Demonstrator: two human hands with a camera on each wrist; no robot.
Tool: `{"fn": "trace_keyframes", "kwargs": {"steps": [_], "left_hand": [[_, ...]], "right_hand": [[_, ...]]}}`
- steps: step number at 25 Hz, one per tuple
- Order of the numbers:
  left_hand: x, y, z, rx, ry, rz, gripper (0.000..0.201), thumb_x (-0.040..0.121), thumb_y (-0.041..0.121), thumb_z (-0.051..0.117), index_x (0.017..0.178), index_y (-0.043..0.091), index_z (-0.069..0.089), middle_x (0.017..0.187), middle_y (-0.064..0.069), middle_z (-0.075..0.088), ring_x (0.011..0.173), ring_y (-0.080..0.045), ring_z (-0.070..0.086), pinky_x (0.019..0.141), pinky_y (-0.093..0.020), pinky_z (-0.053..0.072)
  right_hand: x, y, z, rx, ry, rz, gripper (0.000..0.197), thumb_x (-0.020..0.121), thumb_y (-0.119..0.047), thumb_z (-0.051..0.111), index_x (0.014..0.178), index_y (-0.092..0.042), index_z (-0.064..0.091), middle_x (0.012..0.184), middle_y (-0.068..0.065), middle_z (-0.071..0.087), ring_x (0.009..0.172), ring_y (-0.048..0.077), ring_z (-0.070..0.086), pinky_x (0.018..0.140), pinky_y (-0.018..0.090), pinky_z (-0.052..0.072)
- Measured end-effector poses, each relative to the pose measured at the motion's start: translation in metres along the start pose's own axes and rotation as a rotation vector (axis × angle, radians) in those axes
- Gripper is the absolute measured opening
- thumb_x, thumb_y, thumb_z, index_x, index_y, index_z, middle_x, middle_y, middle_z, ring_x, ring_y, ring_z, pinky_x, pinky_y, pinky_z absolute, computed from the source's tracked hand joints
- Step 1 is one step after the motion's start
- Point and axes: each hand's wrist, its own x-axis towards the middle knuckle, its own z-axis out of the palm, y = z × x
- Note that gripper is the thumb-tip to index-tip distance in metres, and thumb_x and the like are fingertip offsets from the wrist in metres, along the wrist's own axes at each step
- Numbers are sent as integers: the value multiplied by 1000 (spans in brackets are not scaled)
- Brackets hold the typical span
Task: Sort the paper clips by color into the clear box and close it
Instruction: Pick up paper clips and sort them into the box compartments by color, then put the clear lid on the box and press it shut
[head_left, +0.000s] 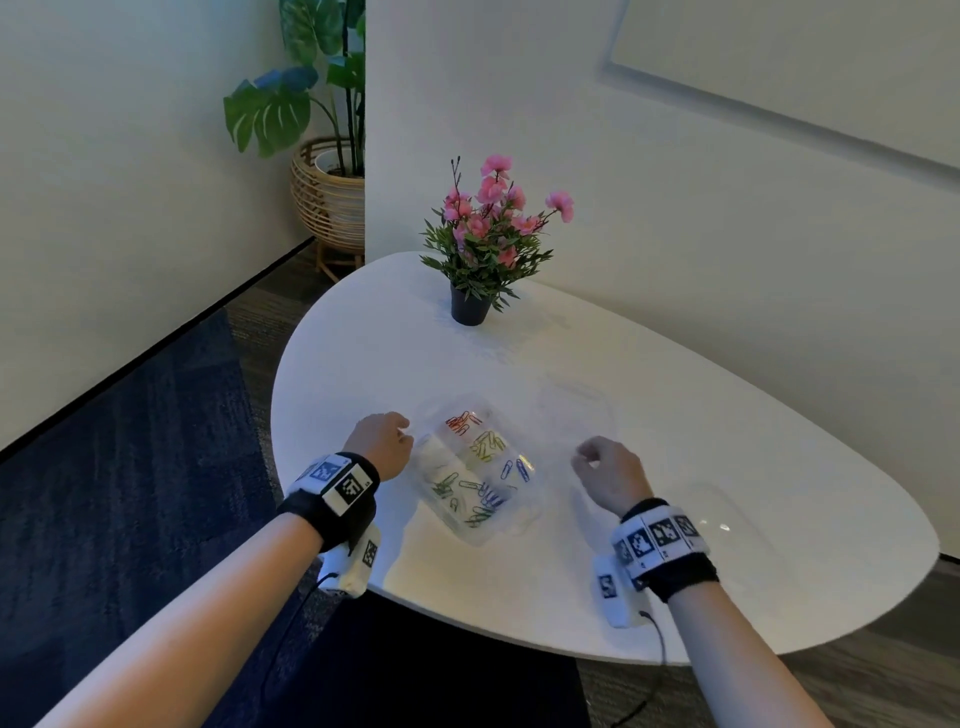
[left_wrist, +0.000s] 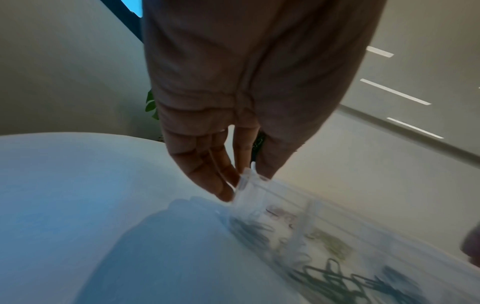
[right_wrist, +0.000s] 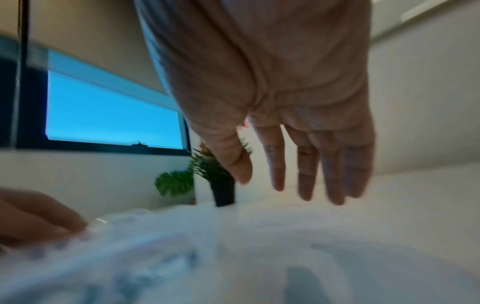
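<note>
A clear box (head_left: 483, 535) with compartments lies on the white table (head_left: 701, 415). Inside it are red paper clips (head_left: 460, 422), yellow ones (head_left: 488, 447), blue ones (head_left: 514, 470) and green ones (head_left: 447, 486). My left hand (head_left: 387, 441) is at the box's left corner. In the left wrist view the left hand (left_wrist: 246, 185) pinches that corner of the box (left_wrist: 285, 205) between thumb and fingers. My right hand (head_left: 597, 462) hovers to the right of the box, apart from it. In the right wrist view the right hand (right_wrist: 261, 183) has relaxed fingers and holds nothing.
A black pot of pink flowers (head_left: 483, 244) stands at the back of the table. A faint clear plastic piece (head_left: 717, 514) lies by my right wrist. The table's rounded front edge is just under my wrists. A large plant in a woven basket (head_left: 327, 197) stands on the floor at left.
</note>
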Motion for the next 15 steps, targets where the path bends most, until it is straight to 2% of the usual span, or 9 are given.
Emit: {"fn": "trace_keyframes", "kwargs": {"steps": [2, 4, 5, 6, 8, 11, 15], "left_hand": [[-12, 2, 7, 50, -47, 10, 37, 95, 24, 47, 127, 9, 56, 130, -11, 59, 121, -25, 54, 104, -30, 39], [-22, 6, 14, 66, -80, 16, 36, 94, 27, 48, 125, 10, 57, 129, -10, 60, 120, -24, 55, 103, -29, 40], [-26, 9, 18, 67, -98, 14, 37, 94, 27, 48, 126, 11, 56, 129, -10, 60, 119, -25, 55, 103, -29, 40], [-28, 12, 21, 61, -119, 9, 38, 94, 27, 48, 127, 11, 54, 129, -10, 59, 118, -25, 56, 103, -30, 42], [-30, 18, 26, 31, -154, -6, 40, 93, 28, 50, 129, 11, 51, 129, -10, 60, 115, -27, 59, 102, -33, 45], [-29, 22, 35, -35, -164, -39, 45, 90, 29, 54, 131, 10, 48, 127, -12, 61, 112, -29, 61, 100, -37, 48], [-33, 25, 37, -75, -146, -59, 58, 89, 32, 57, 139, 7, 38, 129, -13, 57, 115, -28, 57, 101, -36, 46]], "right_hand": [[-1, 48, -10, -258, -25, 257, 53, 90, -35, 55, 133, -5, 43, 139, 20, 39, 127, 37, 41, 105, 44, 39], [-3, 87, -15, -408, -106, 476, 75, 83, -45, 61, 139, -6, 32, 146, 24, 26, 136, 43, 25, 110, 56, 28], [-4, 102, -16, -428, -142, 532, 84, 79, -49, 64, 141, -6, 28, 149, 24, 23, 138, 43, 22, 110, 58, 25], [-6, 111, -17, -405, -157, 549, 89, 76, -51, 66, 142, -6, 27, 151, 24, 21, 138, 42, 24, 111, 57, 28], [-9, 117, -18, -345, -122, 478, 86, 74, -45, 72, 140, -6, 32, 148, 22, 27, 133, 39, 36, 107, 48, 38], [-10, 110, -15, -323, -52, 271, 69, 81, -28, 70, 138, -6, 38, 142, 17, 40, 130, 31, 42, 106, 37, 37], [-15, 99, -9, -171, 45, 145, 59, 82, -25, 69, 133, -7, 44, 135, 17, 48, 126, 30, 44, 103, 36, 37]]}}
